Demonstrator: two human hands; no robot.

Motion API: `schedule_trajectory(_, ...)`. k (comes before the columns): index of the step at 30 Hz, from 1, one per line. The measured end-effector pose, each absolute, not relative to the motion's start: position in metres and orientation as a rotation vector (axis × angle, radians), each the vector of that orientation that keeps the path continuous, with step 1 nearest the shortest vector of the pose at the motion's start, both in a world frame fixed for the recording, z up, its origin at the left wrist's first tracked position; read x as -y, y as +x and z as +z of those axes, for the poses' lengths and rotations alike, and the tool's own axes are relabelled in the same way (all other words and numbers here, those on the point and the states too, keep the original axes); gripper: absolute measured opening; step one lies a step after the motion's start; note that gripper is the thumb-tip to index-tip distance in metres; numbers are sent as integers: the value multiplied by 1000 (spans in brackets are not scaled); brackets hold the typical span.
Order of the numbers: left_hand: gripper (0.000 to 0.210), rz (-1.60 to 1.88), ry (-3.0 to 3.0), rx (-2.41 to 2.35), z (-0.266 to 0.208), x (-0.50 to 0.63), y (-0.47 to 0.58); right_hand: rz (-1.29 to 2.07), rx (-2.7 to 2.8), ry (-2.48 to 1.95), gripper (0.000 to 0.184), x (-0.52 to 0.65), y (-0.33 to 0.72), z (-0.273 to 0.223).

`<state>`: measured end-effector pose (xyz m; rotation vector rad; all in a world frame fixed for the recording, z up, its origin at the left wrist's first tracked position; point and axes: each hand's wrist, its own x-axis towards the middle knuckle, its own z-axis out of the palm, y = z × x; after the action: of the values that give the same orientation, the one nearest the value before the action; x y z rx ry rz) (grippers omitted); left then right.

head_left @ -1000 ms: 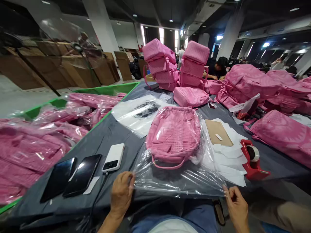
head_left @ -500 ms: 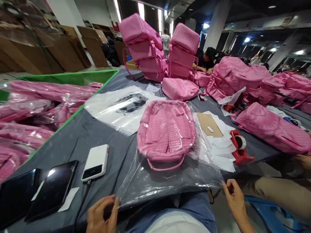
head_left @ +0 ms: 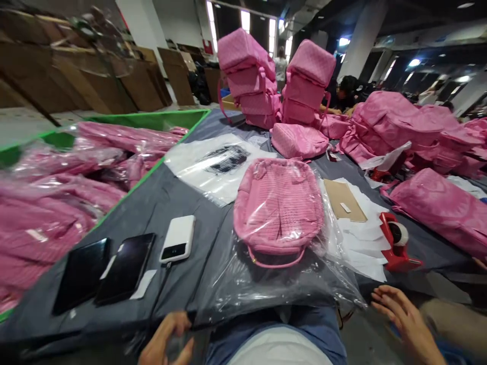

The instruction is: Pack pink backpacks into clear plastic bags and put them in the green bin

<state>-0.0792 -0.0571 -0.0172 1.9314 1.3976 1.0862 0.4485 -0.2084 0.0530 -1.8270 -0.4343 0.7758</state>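
Observation:
A pink backpack (head_left: pixel 279 203) lies inside a clear plastic bag (head_left: pixel 274 289), its top handle toward me. The bag's loose mouth spreads over the table's front edge above my lap. My left hand (head_left: pixel 165 339) is just off the bag's left corner, thumb and fingers apart, holding nothing. Off the right corner, my right hand (head_left: pixel 405 319) is open with its fingers stretched toward the plastic, apart from it as far as I can see.
Phones, one of them a black phone (head_left: pixel 125 268), and a white power bank (head_left: pixel 178 238) with a cable lie left. A green-edged bin (head_left: pixel 152 170) holds bagged pink backpacks. Right are white papers (head_left: pixel 361 248), a red tape dispenser (head_left: pixel 395 243) and a pink backpack (head_left: pixel 437 208). Stacked backpacks (head_left: pixel 247 76) stand behind.
Both hands have let go of the bag's corners and moved slightly outward from them. The plastic mouth has slackened and dropped. My view has turned a little left.

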Motion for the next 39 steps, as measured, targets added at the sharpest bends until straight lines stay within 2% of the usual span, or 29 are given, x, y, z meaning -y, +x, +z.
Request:
schedule_trajectory(2,34,1085,1746,-1588,3,43,-61,791,474,-1960,67,186,452,50)
schedule_trajectory(4,40,894,1628,-1681,20,23,-37,777,645,-2161,62,161,452,39)
schedule_trajectory(6,42,681,1702,-1669,32,5,-17,669,899,-2295,54,143,450,26)
schedule_trajectory(9,43,557,1799,-1636,37,-2,0,489,1129,-2330,47,135,449,18)
schedule_trajectory(14,42,601,1876,-1574,23,15,7,297,1229,-2344,41,145,435,26)
schedule_trajectory(18,38,868,1871,-1572,6,10,-3,312,1131,-2412,42,142,431,28)
schedule_trajectory(21,40,1023,1695,-1633,1,-6,-20,523,919,-2241,50,134,444,25)
schedule_trajectory(24,42,1038,1344,-1466,6,-17,-32,865,638,-1901,58,128,452,22)
schedule_trajectory(27,59,1067,856,-1206,14,-17,-36,1009,427,-1591,68,130,448,17)
schedule_trajectory(30,57,1039,642,-1119,16,-11,-40,970,298,-1401,59,142,439,8)
schedule_trajectory(32,56,999,692,-1120,16,-8,-46,936,251,-1355,56,153,435,4)
schedule_trajectory(36,56,952,1166,-1152,15,-8,-56,890,295,-1435,63,165,436,12)
schedule_trajectory(39,40,1027,1562,-1202,12,-14,-55,680,505,-1664,49,159,442,27)
